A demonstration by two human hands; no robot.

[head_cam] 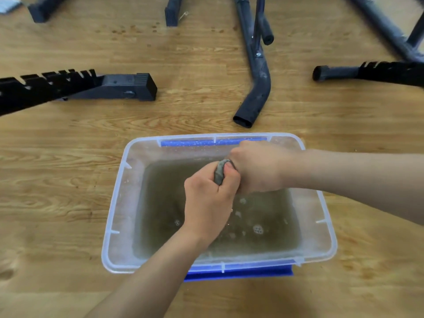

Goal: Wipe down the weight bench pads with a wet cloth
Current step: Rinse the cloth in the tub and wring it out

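Above the tub point(114, 216), left hand point(206, 200) and right hand point(259, 166) grip the cloth point(220, 172).

The cloth point(221, 172) is almost wholly buried inside the left grip point(207, 203) and the right grip point(259, 167), and only a grey twisted stub shows between them. Both forearms run out of frame, one at the bottom edge and one at the right. Murky brown water point(263, 216) hides the bottom of the clear tub point(114, 226), while the notched black rail point(46, 86) is cut by the left edge, the second notched rail point(378, 71) by the right, the dark frame legs point(173, 10) by the top, and a blurred white object point(9, 4) in the top-left corner is too cropped to identify.
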